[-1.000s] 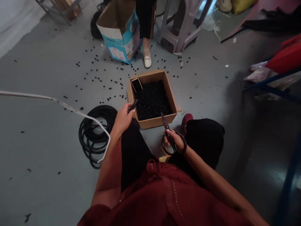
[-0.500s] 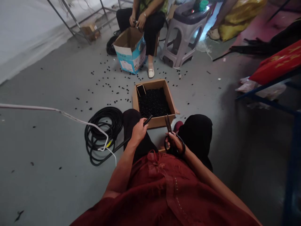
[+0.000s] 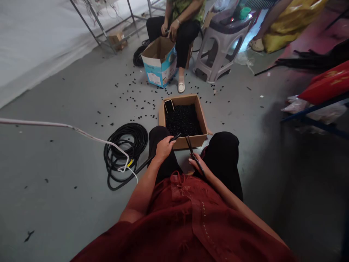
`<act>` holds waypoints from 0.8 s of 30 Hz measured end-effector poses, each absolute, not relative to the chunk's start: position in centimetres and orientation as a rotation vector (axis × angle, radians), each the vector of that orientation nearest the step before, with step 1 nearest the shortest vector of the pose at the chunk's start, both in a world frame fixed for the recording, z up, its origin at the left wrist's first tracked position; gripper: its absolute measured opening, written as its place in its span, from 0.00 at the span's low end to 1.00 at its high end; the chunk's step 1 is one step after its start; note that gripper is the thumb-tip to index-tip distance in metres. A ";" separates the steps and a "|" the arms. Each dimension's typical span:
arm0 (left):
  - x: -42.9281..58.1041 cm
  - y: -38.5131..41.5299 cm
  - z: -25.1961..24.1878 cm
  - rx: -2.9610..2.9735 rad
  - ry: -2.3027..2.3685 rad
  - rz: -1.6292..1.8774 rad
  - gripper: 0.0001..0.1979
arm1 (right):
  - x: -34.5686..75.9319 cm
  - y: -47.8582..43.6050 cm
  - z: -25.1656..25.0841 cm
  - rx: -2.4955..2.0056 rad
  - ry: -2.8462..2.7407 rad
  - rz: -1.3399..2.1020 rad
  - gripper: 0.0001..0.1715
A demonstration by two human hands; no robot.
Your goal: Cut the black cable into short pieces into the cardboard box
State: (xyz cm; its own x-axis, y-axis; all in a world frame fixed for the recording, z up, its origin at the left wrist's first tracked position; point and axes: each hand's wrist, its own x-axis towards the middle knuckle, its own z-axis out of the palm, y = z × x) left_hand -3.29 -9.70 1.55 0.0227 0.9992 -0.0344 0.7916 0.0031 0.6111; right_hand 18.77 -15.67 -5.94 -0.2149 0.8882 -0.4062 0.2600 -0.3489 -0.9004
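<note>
Head view: on a grey concrete floor (image 3: 54,174), a seated co-worker (image 3: 174,32) is beyond a blue-and-white carton (image 3: 160,63), beside a lilac plastic stool (image 3: 218,60). Just past the person's knees stands an open cardboard box (image 3: 163,116) heaped with small black pieces (image 3: 184,122), with a small flat dark object (image 3: 169,106) in its far corner. A coil of black tubing (image 3: 125,153) lies left of the box, a white cable (image 3: 54,124) ending on it. The left hand (image 3: 164,149) is clenched around a length of tubing that runs from the coil, its end sticking out near the box rim. The fingers of the right hand (image 3: 196,163) grasp black scissors (image 3: 192,151), blades nearly together, tips toward the box. Loose black pieces (image 3: 136,94) dot the floor.
</note>
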 end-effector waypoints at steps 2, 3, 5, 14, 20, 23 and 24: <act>-3.3 -9.8 1.6 1.834 1.842 0.550 0.15 | 18.4 -15.6 -5.6 -1.566 -1.425 1.554 0.33; -3.3 -9.7 1.7 1.837 1.842 0.523 0.15 | 18.3 -15.6 -5.4 -1.573 -1.448 1.536 0.33; -3.1 -9.7 1.8 1.855 1.823 0.459 0.15 | 18.1 -15.5 -5.1 -1.565 -1.484 1.517 0.32; -2.4 -9.2 2.3 1.858 1.745 0.385 0.17 | 17.7 -15.1 -5.1 -1.575 -1.463 1.580 0.32; -2.1 -9.0 2.0 1.810 1.722 0.441 0.16 | 16.8 -14.3 -3.8 -1.562 -1.456 1.596 0.31; -2.2 -8.8 1.9 1.819 1.690 0.460 0.15 | 16.4 -13.5 -3.0 -1.567 -1.468 1.588 0.31; -2.3 -8.8 1.9 1.820 1.680 0.465 0.16 | 16.4 -13.2 -2.7 -1.572 -1.473 1.589 0.31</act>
State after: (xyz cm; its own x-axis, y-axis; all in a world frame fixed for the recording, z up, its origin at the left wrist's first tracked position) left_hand -2.26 -8.78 1.93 0.1327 0.9803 -0.1466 0.7657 -0.0075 0.6432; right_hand 16.36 -13.23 -2.71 -0.2404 0.8781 -0.4138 0.3460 -0.3208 -0.8817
